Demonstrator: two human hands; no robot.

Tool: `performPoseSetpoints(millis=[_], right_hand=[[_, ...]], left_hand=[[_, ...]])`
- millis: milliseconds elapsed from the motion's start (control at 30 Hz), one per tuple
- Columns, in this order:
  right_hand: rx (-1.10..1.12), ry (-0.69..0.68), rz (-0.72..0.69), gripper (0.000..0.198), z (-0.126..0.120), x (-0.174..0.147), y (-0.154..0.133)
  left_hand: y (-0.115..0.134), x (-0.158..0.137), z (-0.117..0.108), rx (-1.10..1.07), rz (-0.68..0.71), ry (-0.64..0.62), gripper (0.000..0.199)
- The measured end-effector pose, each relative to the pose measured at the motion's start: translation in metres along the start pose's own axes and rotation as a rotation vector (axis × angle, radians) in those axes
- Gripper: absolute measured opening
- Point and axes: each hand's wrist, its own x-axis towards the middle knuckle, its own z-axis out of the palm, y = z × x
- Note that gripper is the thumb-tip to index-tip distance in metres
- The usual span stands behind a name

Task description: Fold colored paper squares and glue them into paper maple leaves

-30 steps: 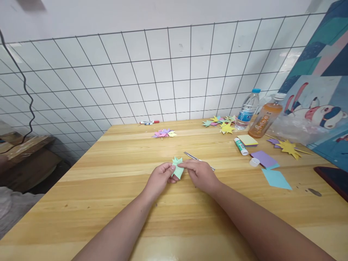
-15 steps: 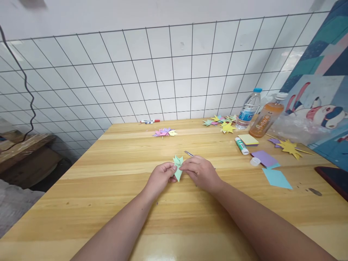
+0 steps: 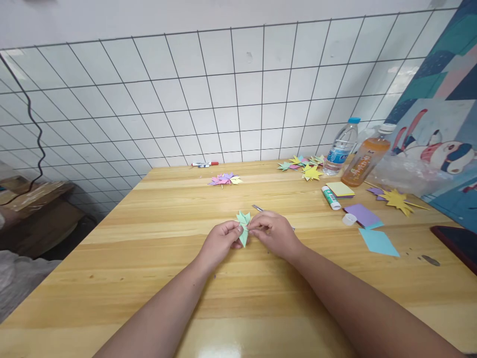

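Note:
Between my hands is a small light-green folded paper point(image 3: 243, 237), with pointed tips at its top and a longer point towards me. My left hand point(image 3: 222, 239) pinches its left side between thumb and fingers. On the right side, my right hand point(image 3: 274, 232) has its thumb and fingertips closed on the paper's edge. Just beyond the right hand lies a thin cutter knife point(image 3: 257, 208), partly hidden behind that hand.
Folded paper stars point(image 3: 225, 179) and markers point(image 3: 204, 164) lie at the back. On the right are more stars point(image 3: 311, 172), a water bottle point(image 3: 338, 154), an orange drink bottle point(image 3: 367, 160), a glue stick point(image 3: 331, 197), its cap point(image 3: 349, 219), purple paper point(image 3: 363, 215) and a blue sheet point(image 3: 379, 242).
My right fingers have drawn into a tighter pinch on the green paper's right edge. The paper's lower part looks narrower. My left hand keeps its hold, and the view has shifted slightly.

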Motion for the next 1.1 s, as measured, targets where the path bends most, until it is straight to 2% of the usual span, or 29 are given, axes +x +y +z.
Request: performPoseSetpoints(millis=[167,400,600,700,967,1100], right_hand=[[-0.076,-0.032,-0.020,0.001,-0.0043,-0.0007,-0.0059],[0.002,-0.028,-0.092,0.018,-0.0001,-0.0026,-0.0044],[0.114,0.016,0.055,0.002,0.0023,-0.0005,-0.0051],[0.141,0.027,0.103,0.005,0.0012,0.0006,-0.0081],[0.187,0.035,0.120,0.010,0.0049,-0.0005,-0.0075],[0.141,0.027,0.140,0.006,0.0014,-0.0005,-0.0091]], left_hand=[[0.0027,-0.0019,0.0010,0.009,0.002,-0.018,0.037],[-0.0003,0.0000,-0.0001,-0.010,0.011,-0.052,0.031],[0.0027,-0.0015,0.0014,0.007,0.017,-0.074,0.033],[0.0028,-0.0014,0.0010,0.002,0.031,-0.094,0.033],[0.0015,-0.0008,0.0011,0.005,0.062,-0.125,0.034],[0.0064,-0.0029,0.0019,-0.032,0.000,-0.053,0.033]])
